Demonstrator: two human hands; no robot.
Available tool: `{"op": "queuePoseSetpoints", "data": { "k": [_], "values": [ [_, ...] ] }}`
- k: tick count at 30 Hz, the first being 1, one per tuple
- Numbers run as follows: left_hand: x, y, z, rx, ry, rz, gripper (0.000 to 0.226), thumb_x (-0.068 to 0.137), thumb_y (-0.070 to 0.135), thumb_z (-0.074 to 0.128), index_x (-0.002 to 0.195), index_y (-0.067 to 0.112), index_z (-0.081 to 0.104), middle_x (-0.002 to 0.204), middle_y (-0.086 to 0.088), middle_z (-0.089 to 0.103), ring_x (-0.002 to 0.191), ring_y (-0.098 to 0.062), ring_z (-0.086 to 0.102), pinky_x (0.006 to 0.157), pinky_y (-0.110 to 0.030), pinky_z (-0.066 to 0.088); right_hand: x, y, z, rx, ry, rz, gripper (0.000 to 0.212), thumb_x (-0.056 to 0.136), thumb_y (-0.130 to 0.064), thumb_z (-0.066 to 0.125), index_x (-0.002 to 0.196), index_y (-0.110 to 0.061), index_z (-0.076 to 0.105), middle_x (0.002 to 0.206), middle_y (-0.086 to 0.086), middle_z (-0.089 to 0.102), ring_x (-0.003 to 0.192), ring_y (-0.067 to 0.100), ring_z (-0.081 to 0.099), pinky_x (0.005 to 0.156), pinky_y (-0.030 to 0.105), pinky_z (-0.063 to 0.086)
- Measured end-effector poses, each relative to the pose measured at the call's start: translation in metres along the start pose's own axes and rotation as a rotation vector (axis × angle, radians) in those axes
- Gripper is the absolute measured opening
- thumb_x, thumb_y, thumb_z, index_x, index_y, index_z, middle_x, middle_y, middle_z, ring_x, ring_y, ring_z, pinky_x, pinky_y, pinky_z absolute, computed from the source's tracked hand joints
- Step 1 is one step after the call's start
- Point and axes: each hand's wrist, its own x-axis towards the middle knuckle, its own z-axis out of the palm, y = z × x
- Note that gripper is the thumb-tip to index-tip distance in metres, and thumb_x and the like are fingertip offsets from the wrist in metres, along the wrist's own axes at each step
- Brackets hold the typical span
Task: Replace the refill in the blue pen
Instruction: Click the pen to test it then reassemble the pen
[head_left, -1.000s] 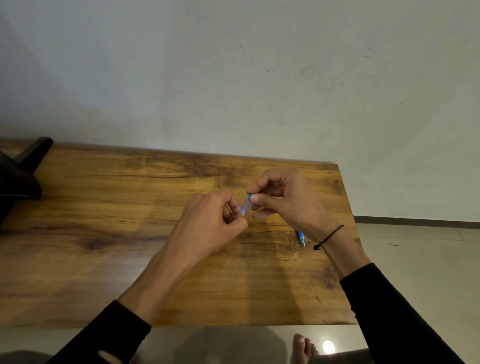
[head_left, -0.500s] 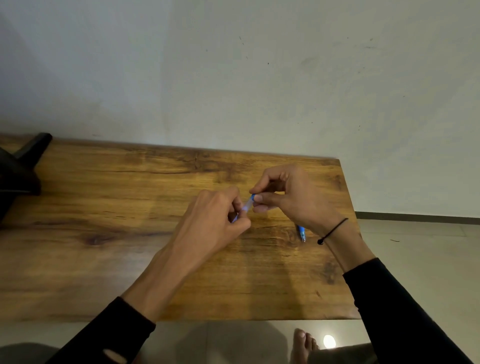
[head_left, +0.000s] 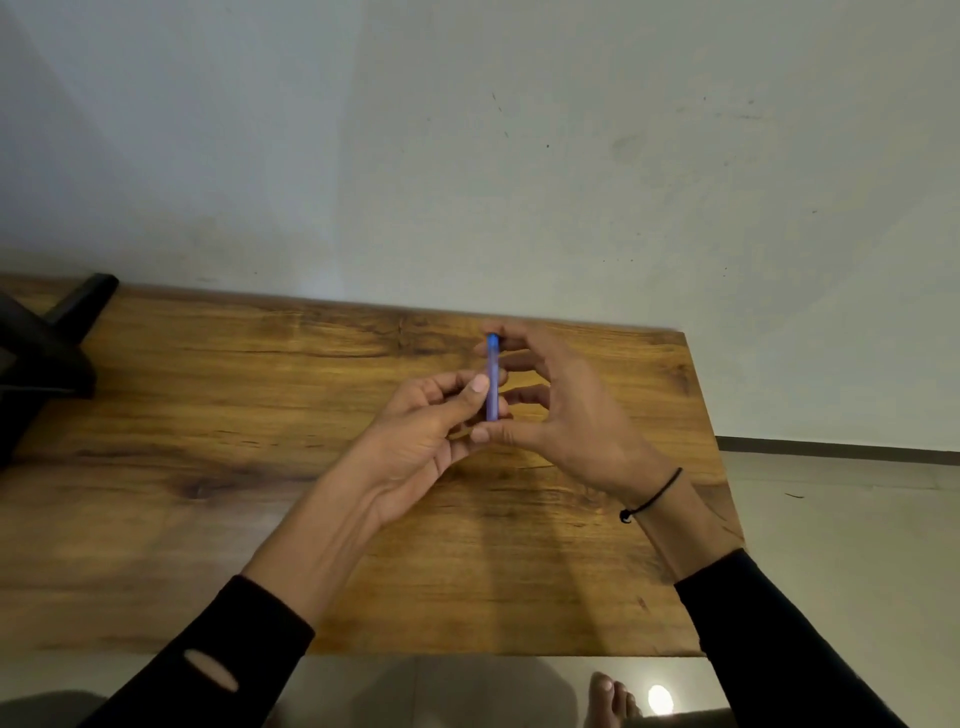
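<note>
A translucent blue pen barrel (head_left: 492, 379) stands nearly upright above the wooden table (head_left: 234, 467), its darker blue end on top. My right hand (head_left: 561, 415) holds it between the index fingertip at the top and the thumb at the bottom. My left hand (head_left: 431, 431) pinches the barrel's lower half from the left with thumb and fingers. The small blue pen piece that lay on the table near my right wrist is hidden behind that hand. No refill shows.
A black object (head_left: 41, 353) sits on the table's far left. The table ends at a grey wall behind and at its right edge (head_left: 706, 467) near my right wrist. Tiled floor and a bare foot (head_left: 608, 701) lie below the front edge.
The pen barrel has swung from a slant between my hands to nearly upright. My right hand opened out and shifted its grip to the barrel's two ends, covering the blue piece on the table.
</note>
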Motion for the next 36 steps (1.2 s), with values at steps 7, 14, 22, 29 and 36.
{"op": "queuePoseSetpoints", "data": {
  "k": [7, 14, 22, 29, 36],
  "values": [
    [0.006, -0.009, 0.007, 0.469, 0.169, 0.115, 0.024, 0.096, 0.027, 0.079, 0.109, 0.007, 0.08, 0.091, -0.014, 0.084, 0.079, -0.013, 0.079, 0.075, -0.027, 0.068, -0.002, 0.004, -0.001, -0.435, -0.061, -0.061, 0.082, 0.08, -0.007, 0.089, 0.149, -0.022, 0.048, 0.131, -0.004, 0.061, 0.119, 0.014, 0.064, 0.096, 0.03, 0.061],
    [0.019, -0.023, 0.001, 0.556, 0.187, 0.145, 0.015, 0.098, 0.024, 0.08, 0.099, 0.011, 0.086, 0.089, -0.014, 0.085, 0.078, -0.018, 0.078, 0.073, -0.027, 0.065, -0.001, 0.02, -0.002, -0.509, -0.08, -0.056, 0.09, 0.074, -0.012, 0.095, 0.153, -0.016, 0.05, 0.138, -0.005, 0.048, 0.121, 0.017, 0.057, 0.1, 0.034, 0.058],
    [0.024, -0.039, -0.023, 1.477, 0.377, 0.59, 0.018, 0.095, 0.034, 0.075, 0.11, 0.025, 0.078, 0.108, 0.005, 0.068, 0.101, -0.017, 0.065, 0.076, -0.034, 0.051, 0.002, 0.051, 0.002, -0.865, -0.182, -0.004, 0.095, 0.07, -0.04, 0.095, 0.151, -0.017, 0.049, 0.139, -0.004, 0.046, 0.127, 0.015, 0.033, 0.105, 0.04, 0.031],
    [0.01, -0.034, -0.032, 1.61, 0.329, 0.539, 0.032, 0.098, 0.03, 0.071, 0.128, 0.019, 0.073, 0.127, -0.002, 0.067, 0.112, -0.023, 0.067, 0.081, -0.035, 0.053, -0.007, 0.049, -0.008, -0.767, -0.146, 0.094, 0.12, 0.069, -0.04, 0.096, 0.165, -0.016, 0.029, 0.157, -0.002, 0.04, 0.141, 0.017, 0.031, 0.113, 0.044, 0.026],
    [-0.066, 0.042, 0.0, 1.564, 0.551, 0.395, 0.015, 0.105, 0.023, 0.061, 0.11, 0.014, 0.072, 0.108, -0.006, 0.073, 0.1, -0.029, 0.068, 0.09, -0.046, 0.056, -0.041, -0.031, -0.051, -0.78, 0.154, 0.251, 0.062, 0.093, 0.003, 0.063, 0.152, -0.013, 0.051, 0.136, 0.012, 0.06, 0.121, 0.033, 0.057, 0.099, 0.047, 0.04]
  ]
}}
